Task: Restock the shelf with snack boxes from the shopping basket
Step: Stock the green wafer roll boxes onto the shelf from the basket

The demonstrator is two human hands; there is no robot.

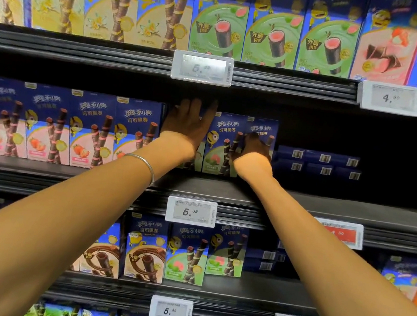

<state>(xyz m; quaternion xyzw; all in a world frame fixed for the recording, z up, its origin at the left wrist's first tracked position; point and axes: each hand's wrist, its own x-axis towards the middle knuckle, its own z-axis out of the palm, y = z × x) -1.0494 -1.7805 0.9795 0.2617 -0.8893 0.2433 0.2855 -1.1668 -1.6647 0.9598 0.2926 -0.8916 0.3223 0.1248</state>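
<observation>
Snack boxes with green fronts stand upright in the middle of the middle shelf, and both hands are on this group. The left hand lies flat against the front of the leftmost green box, which it mostly hides, with its fingers straight and spread upward. A silver bangle circles that wrist. The right hand is against the rightmost green box; its fingers are foreshortened and in shadow, so I cannot tell whether it grips the box or only presses on it.

Left of the green group, the same shelf holds four pink strawberry boxes standing side by side. To the right and farther back, dark blue boxes lie flat in two layers, barcode ends facing out.

On the shelf above stand yellow vanilla boxes on the left and larger green boxes to their right. On the shelf below, brown chocolate boxes sit left of two more green ones. A price tag is clipped to the middle shelf's front edge.
</observation>
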